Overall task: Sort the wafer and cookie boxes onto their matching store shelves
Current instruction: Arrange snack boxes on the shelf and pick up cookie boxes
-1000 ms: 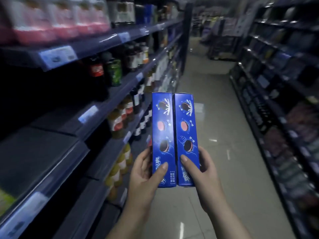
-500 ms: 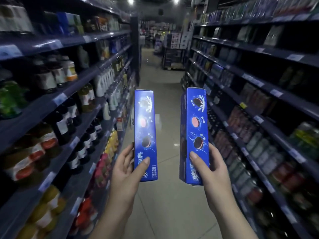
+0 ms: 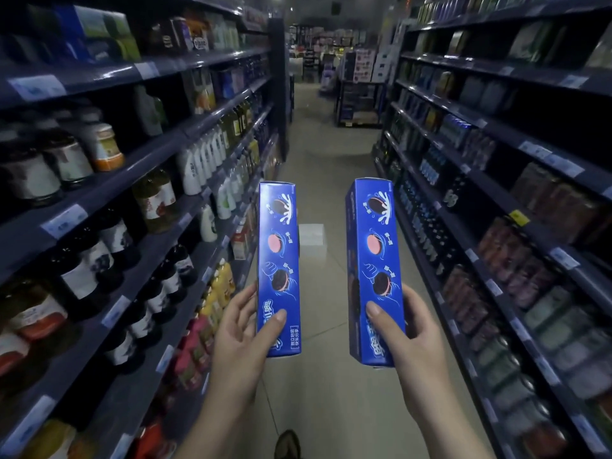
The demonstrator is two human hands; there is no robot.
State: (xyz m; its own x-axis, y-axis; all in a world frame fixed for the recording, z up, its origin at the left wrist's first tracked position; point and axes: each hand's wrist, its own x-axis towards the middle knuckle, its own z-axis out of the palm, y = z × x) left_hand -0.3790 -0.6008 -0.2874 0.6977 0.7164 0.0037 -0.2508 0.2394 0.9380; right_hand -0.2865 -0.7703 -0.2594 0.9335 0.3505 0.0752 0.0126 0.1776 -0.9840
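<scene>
Plainly, neither blue cookie box has reached a shelf yet: the left cookie box stands upright in the left hand, thumb across its front and fingers curled behind, while the right cookie box stands upright in the right hand, held the same way near its lower end. The two boxes are apart, in the middle of the aisle, above the pale tiled floor. Both are long, slim cartons of glossy printed card with sharp edges and pictures of dark sandwich cookies down the front. So the sorting looks barely begun; both boxes remain to be placed. On the left, dark shelves carry glass jars and plastic bottles; on the right, shelves hold cans and packets. A white box lies farther down the floor.
</scene>
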